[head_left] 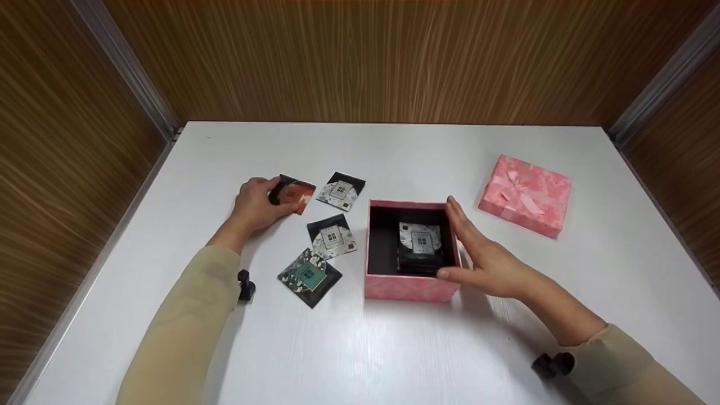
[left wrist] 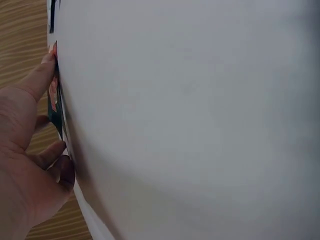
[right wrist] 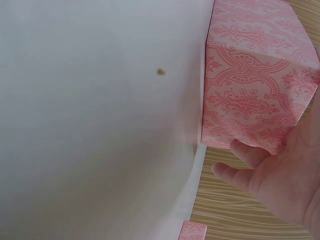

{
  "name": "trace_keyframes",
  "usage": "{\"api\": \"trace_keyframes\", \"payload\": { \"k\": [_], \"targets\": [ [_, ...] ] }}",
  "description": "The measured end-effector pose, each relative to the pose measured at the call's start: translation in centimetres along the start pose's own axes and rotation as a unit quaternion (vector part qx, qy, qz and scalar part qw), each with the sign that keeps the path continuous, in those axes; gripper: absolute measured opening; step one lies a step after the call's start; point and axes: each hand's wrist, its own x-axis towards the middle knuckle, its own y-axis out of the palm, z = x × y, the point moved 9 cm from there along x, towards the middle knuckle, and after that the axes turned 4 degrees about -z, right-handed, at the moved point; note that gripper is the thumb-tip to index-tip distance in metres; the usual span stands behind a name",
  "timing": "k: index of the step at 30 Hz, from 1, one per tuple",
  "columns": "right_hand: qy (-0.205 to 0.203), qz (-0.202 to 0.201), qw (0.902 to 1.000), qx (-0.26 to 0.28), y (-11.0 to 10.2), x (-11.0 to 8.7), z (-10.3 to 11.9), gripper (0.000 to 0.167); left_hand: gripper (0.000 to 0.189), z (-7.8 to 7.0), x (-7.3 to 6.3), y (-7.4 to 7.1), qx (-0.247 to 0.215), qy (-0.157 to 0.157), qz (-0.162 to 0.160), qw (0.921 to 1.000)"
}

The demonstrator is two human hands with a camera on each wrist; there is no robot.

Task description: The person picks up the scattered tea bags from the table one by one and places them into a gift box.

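Note:
At the left of the head view, my left hand pinches a square orange-and-black sachet between its thumb and fingers, close to the tabletop. In the left wrist view, the sachet appears edge-on beside the fingers. My right hand holds the right side of a lidless pink gift box, thumb at the near corner of the rim and fingers at the far corner. Inside, a black-and-white sachet lies on top of others, against the box's right side. The right wrist view shows the box's patterned wall.
Between left hand and box lie a black-and-white sachet, a second one and a green-and-black sachet, the last two overlapping. A pink lid with a bow rests at the right. Wood-grain panels border the white table.

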Motion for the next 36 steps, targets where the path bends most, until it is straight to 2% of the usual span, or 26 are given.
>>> {"api": "trace_keyframes", "payload": {
  "k": [7,20,30,36],
  "targets": [
    [0.001,0.000,1.0000,0.003,0.09,-0.08,-0.07,0.113,0.084,-0.06,0.02,0.26,0.008,-0.008,0.012,0.9999],
    [0.003,0.001,1.0000,0.000,-0.07,-0.02,0.22,0.113,0.081,-0.42,-0.02,0.05,0.002,0.003,0.015,0.9999],
    [0.003,-0.001,1.0000,0.003,-0.10,-0.02,0.20,0.113,0.074,-0.29,-0.05,0.57,-0.045,-0.018,0.042,0.9980],
    [0.004,-0.002,1.0000,0.005,-0.10,-0.10,0.03,0.113,0.070,-0.46,-0.24,0.33,-0.076,-0.019,0.035,0.9963]
  ]
}}
